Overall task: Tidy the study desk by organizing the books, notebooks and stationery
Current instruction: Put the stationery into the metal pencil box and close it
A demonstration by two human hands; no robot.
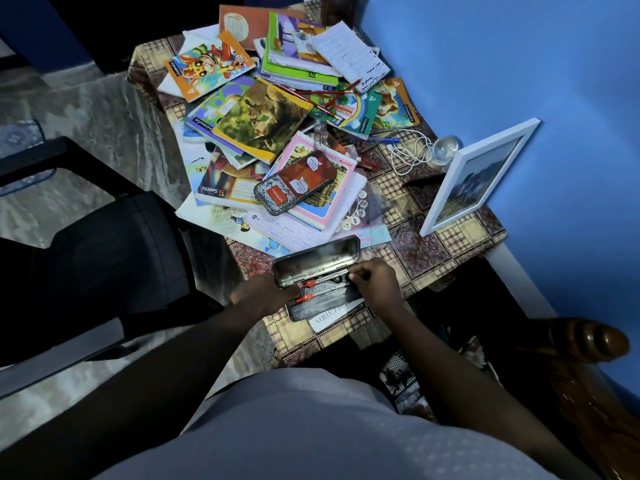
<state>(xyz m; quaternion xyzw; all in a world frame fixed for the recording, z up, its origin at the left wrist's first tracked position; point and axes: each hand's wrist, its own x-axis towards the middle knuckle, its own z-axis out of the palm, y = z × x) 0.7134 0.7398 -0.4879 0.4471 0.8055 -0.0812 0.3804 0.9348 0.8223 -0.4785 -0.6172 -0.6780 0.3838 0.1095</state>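
Desk (433,244), check-patterned — books (263,123) heaped — against blue wall (519,57).

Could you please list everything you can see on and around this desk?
notebooks: many, multicoloured, heaped across the desk.
closed tin: one, orange-brown, atop the heap.
open tin: one, grey, near edge.
drawing tools: two, metal with red knobs, inside open tin.
pencils: several, red, on far notebooks.
cable: one, white, beside picture frame.
picture frame: one, white, leaning on blue wall.
chair: one, black, left.
left hand: holds open tin's left end.
right hand: pinches a drawing tool.
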